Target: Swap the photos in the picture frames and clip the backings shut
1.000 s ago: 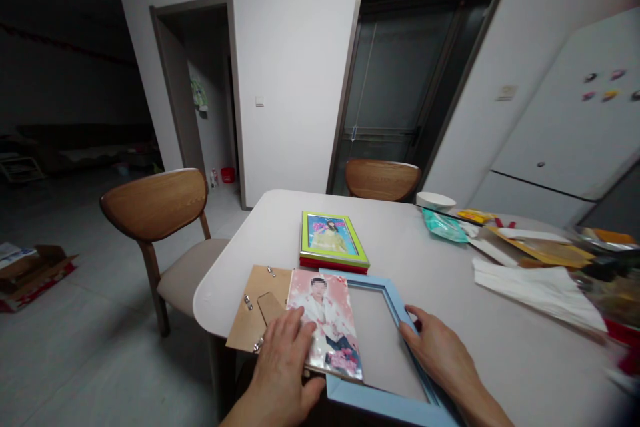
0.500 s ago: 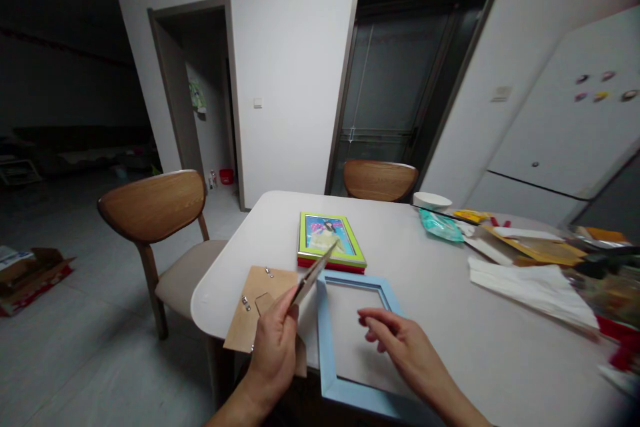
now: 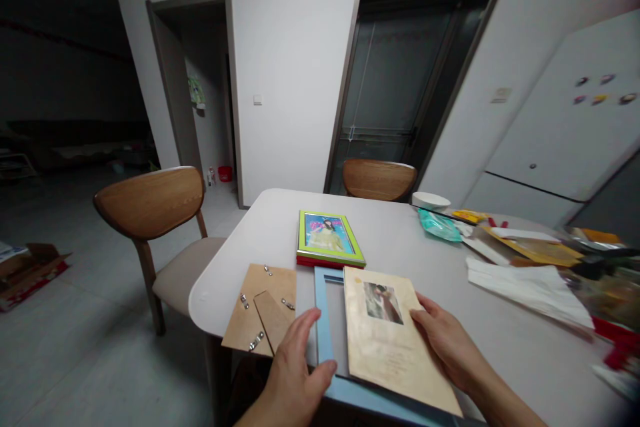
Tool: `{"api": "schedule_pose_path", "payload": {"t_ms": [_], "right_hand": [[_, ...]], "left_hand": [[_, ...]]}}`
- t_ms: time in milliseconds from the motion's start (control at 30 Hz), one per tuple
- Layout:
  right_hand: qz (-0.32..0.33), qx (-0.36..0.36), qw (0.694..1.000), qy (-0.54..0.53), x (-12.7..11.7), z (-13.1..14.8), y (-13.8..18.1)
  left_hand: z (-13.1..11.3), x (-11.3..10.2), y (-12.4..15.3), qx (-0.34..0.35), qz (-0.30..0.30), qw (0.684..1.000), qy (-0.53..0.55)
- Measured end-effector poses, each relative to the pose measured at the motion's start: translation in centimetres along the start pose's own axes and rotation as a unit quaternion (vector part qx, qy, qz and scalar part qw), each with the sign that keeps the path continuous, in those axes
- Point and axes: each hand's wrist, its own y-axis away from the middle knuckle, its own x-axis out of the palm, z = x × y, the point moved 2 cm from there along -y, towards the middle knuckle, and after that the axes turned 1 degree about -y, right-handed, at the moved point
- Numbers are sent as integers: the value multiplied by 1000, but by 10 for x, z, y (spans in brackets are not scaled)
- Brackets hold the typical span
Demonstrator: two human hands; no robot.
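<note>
Frame: light-blue rectangular picture frame (image 3: 323,320) lay flat at the near edge of the white table (image 3: 400,247), largely covered
Sheet: beige paper sheet with a small printed photo (image 3: 390,340) lay face up across the frame's opening, skewed to the rails, right edge reaching past the frame's right side
Left hand (image 3: 295,380): open, fingers spread and flat just left of the frame, thumb on its near-left corner; pinched nothing
Right hand (image 3: 450,343): laid at the right edge of the sheet, fingers stretched flat on the paper; could not tell whether any fingertip curled under
Backing: brown fibreboard back panel with metal clips and a stand leg (image 3: 257,310) lay just left of the frame, not on it
Beyond the frame: green-framed picture stacked on a red frame (image 3: 327,237), just past the far rail
Step in hand: judged as lining the sheet up over the opening, frame steadied from the left
Next move calls for: squaring the sheet to the rails, then settling it inside without creasing, with the backing close by on the left
</note>
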Motion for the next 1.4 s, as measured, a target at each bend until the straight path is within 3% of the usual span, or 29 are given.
{"api": "schedule_pose_path", "payload": {"t_ms": [167, 300, 367, 533, 633, 767, 933, 1000, 1100, 1233, 1400], "right_hand": [[-15, -46, 992, 116, 6, -15, -16], [-1, -112, 968, 225, 18, -14, -24], [-31, -157, 935, 317, 21, -11, -25], [-96, -236, 805, 536, 28, -11, -23], [-110, -251, 763, 586, 30, -16, -23], [-105, -250, 751, 601, 29, -17, -27], [-101, -282, 730, 614, 30, -19, -24], [-107, -306, 719, 614, 32, -22, -19], [-101, -335, 709, 613, 35, -23, -13], [-95, -335, 704, 619, 39, -22, -11], [-99, -337, 714, 606, 38, -23, -12]], "left_hand": [[4, 22, 4, 138, 186, 955, -186], [2, 26, 2, 132, 213, 937, -243], [0, 22, 2, 132, 208, 935, -254], [1, 19, 1, 134, 192, 932, -277], [0, 18, 1, 131, 196, 932, -274], [-1, -3, 6, 99, 204, 935, -272], [25, -44, 16, 35, 94, 944, -315], [36, -50, 17, 34, 86, 940, -329], [43, -48, 17, 32, 99, 928, -358], [33, -36, 15, 36, 98, 921, -376], [18, -11, 17, 121, 216, 912, -326]]}}
